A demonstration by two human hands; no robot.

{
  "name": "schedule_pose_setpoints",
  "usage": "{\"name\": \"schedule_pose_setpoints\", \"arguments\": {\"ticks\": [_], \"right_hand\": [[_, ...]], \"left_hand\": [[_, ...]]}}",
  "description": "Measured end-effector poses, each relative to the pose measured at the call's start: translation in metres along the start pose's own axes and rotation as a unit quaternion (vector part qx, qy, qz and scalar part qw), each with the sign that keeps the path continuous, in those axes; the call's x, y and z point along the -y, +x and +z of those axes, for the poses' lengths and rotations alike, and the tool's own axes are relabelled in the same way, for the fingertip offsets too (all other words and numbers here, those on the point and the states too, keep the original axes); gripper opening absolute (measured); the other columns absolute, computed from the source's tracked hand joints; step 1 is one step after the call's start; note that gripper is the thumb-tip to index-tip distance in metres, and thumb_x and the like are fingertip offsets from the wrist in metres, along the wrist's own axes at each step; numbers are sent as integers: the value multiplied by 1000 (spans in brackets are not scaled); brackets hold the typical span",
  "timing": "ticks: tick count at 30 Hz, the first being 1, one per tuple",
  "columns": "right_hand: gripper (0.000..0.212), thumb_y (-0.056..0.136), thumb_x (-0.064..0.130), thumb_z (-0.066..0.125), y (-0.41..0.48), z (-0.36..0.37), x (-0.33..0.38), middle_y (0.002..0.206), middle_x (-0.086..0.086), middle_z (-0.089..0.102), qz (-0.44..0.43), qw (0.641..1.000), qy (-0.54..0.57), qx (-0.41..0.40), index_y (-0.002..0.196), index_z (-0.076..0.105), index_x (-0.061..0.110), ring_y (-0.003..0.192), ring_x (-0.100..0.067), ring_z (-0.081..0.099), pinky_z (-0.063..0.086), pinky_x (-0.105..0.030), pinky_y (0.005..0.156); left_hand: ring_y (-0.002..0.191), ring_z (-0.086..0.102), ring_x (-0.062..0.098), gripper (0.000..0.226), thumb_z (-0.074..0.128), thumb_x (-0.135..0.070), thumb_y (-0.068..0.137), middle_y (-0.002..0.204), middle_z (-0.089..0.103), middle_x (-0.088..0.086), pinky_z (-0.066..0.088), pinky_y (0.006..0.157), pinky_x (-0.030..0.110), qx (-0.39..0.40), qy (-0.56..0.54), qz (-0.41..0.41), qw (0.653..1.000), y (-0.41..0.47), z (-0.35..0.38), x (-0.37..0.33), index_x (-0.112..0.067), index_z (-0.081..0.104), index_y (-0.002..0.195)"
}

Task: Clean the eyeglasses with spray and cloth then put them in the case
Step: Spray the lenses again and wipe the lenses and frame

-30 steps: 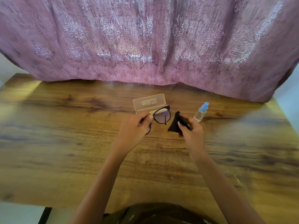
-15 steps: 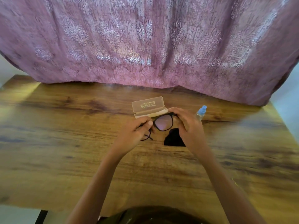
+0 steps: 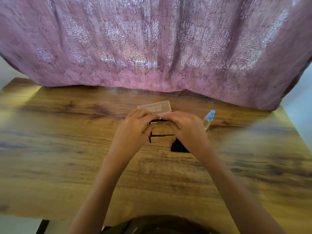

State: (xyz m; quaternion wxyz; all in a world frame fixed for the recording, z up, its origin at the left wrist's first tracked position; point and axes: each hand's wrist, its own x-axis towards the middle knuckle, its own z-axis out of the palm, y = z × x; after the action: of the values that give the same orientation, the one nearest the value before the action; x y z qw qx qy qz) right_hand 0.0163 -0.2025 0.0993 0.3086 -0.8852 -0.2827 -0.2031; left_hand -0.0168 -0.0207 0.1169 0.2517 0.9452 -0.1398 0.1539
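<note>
Wood-grain bench (image 3: pixel 67 149) fills the lower view, its near edge broken by a dark garment (image 3: pixel 152 225) at the bottom, and two bare forearms run up from there. The left grip (image 3: pixel 133 130) and right grip (image 3: pixel 187 129) meet almost fingertip to fingertip. Their fingers are curled over the top of the glasses (image 3: pixel 156 121), each holding one end of the frame above the bench. Both lenses are hidden behind the fingers. Only a strip of black rim shows between the grips, and one temple runs across below them, its tip bent down near the left grip. I cannot tell how the other temple lies. The black cloth (image 3: pixel 178 147) lies on the bench just under the right wrist, partly covered by it.

Half a second ago the right grip had only reached the frame and one lens showed plainly. A second ago it pinched the cloth, now let go.

Just beyond the grips lies the case (image 3: pixel 154 107), lid up, its tray hidden by the fingers. A bottle (image 3: pixel 208 119) with a blue cap stands beyond the right grip, apart from it. A pink patterned curtain (image 3: pixel 152 48) hangs along the bench's far edge, with pale wall showing at both sides.
</note>
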Motion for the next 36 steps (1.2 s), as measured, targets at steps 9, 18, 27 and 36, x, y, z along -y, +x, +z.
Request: {"name": "schedule_pose_setpoints", "arguments": {"ticks": [9, 18, 27, 36], "right_hand": [[16, 87, 17, 71, 4, 7, 12, 98, -1, 76, -44, 998, -51, -2, 102, 77, 12, 91, -20, 72, 58, -38, 70], [22, 96, 19, 61, -32, -2, -58, 105, -11, 67, 188, 956, -89, -207, 112, 66, 4, 92, -20, 62, 33, -11, 78], [48, 97, 23, 56, -60, 24, -110, 126, -16, 53, 276, 948, -66, -146, 139, 41, 5, 104, -30, 57, 51, -50, 85], [54, 98, 25, 54, -54, 31, -120, 116, -5, 61, 336, 931, 18, -145, 145, 28, 22, 86, -20, 65, 40, -15, 62]], "left_hand": [[97, 59, 29, 18, 62, -7, 91, 100, 67, 11, 50, 73, 39, -3, 38, -34, 999, -2, 5, 7, -4, 71, 106], [70, 50, -1, 11, 67, -7, 88, 90, 59, -6, 37, 71, -1, -185, -111, -203, 955, -8, 30, 45, -7, 70, 98], [77, 59, -11, 16, 67, -9, 88, 84, 63, -20, 41, 68, 0, -201, -244, -277, 907, -9, 60, 46, -23, 66, 95], [83, 59, -12, 13, 68, -9, 87, 89, 67, -13, 43, 72, 4, -205, -248, -242, 915, -8, 76, 43, -13, 69, 100]]}}
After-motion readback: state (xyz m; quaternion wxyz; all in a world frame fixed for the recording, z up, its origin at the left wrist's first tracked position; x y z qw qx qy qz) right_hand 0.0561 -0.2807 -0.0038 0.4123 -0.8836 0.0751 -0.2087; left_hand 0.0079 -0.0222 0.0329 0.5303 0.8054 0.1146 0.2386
